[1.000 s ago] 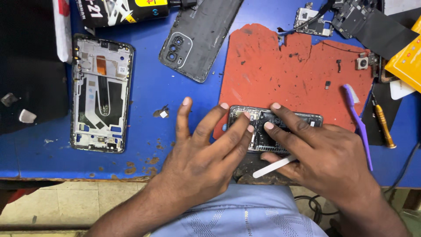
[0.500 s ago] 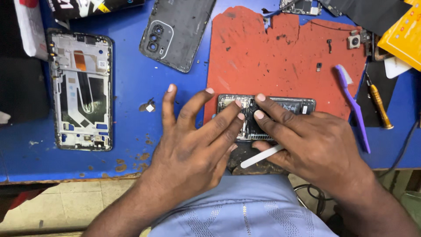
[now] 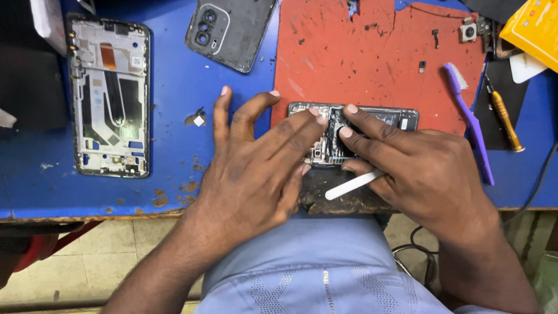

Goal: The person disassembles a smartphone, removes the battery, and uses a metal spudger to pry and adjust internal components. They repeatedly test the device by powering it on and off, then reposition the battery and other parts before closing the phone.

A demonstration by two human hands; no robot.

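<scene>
Both hands hold much as before, pressed on the phone body (image 3: 354, 132) at the red mat's (image 3: 372, 58) near edge. Left hand (image 3: 256, 168): fingers spread, tips flat on it. Right hand (image 3: 418, 168): two fingertips pressing, white pry stick (image 3: 353, 185) tucked underneath. Phone frame (image 3: 110, 96) lies toward the bench's left edge.

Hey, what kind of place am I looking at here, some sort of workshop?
Most likely a phone repair bench. Both hands, left hand and right hand, press on an opened phone over a red work mat. A stripped phone frame, a back cover and a small screwdriver lie on the blue table.
</scene>
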